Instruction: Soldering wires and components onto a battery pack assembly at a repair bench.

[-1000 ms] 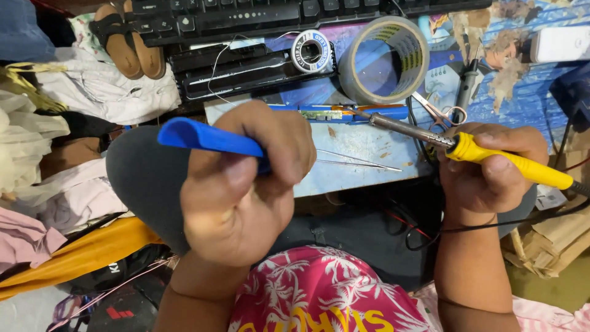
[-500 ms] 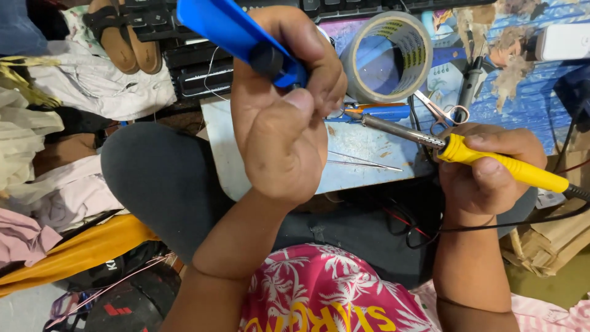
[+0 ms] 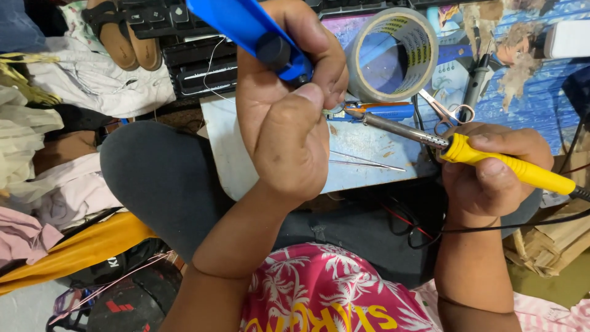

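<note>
Soldering iron, yellow handle, sat clenched in the right hand, tip over the pale board; left hand fingers pinched a blue tool, looked like mid-solder, next needing steady aim

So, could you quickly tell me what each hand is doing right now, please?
Left hand: closed around a blue tool, raised above the work board.
Right hand: closed on the yellow-handled soldering iron, tip pointing left over the board.
</note>
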